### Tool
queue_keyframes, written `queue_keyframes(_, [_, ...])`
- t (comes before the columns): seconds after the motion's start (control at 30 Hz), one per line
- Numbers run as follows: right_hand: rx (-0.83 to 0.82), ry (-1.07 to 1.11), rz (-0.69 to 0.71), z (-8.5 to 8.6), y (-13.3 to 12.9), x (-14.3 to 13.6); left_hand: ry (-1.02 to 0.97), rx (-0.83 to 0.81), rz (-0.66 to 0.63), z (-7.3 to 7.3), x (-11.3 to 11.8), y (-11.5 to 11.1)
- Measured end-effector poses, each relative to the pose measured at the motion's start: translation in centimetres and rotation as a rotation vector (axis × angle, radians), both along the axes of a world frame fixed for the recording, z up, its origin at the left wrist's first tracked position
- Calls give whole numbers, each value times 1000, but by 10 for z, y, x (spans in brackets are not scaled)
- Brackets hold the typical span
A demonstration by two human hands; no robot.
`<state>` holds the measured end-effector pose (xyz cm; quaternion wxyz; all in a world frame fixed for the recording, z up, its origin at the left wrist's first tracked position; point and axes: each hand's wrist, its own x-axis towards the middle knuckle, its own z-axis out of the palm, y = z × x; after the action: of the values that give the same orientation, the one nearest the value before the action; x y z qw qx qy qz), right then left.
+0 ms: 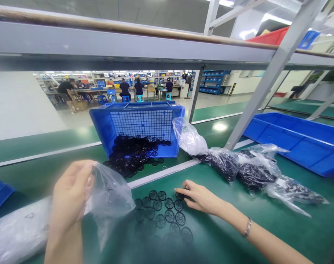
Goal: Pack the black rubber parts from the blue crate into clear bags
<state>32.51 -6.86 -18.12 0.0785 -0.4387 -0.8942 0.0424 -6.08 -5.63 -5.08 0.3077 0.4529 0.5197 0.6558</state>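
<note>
At the lower left, whitish plastic packaging (21,229) printed with a small triangle lies just beside the left hand (71,196), whose fingers are closed tight on the edge of a clear plastic bag (113,189). Across the green table (224,244), loose black spoked wheels (169,215) lie flat in uneven rows. At their far right edge the right hand (201,198) has its fingers partly curled over one black wheel (179,196); whether they grip it cannot be told. Farther on, a blue crate (101,126) rests on its side, more wheels spilling from its mouth in a dark pile (131,152). Filled bags of black parts (256,175) lie right of it, near a blue bin (296,141). In the far background, people sit at workstations.
</note>
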Motion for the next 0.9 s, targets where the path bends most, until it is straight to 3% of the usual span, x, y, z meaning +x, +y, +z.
queue_keyframes(0.07, [-37, -27, 67, 0, 10, 0, 3, -5, 12, -1, 0, 0])
queue_keyframes(0.27, [-140, 0, -30, -1, 7, -2, -1, -3, 19, -3, -2, 2])
queue_keyframes(0.47, [-146, -6, 146, 2, -9, -4, -15, -4, 4, -3, -3, 2])
queue_keyframes(0.7, [-133, -30, 28, -10, -10, 4, -3, 6, 13, -4, -1, 3])
queue_keyframes(0.9, [-67, -91, 213, -3, 13, -25, -37, 17, -10, -1, -1, 1])
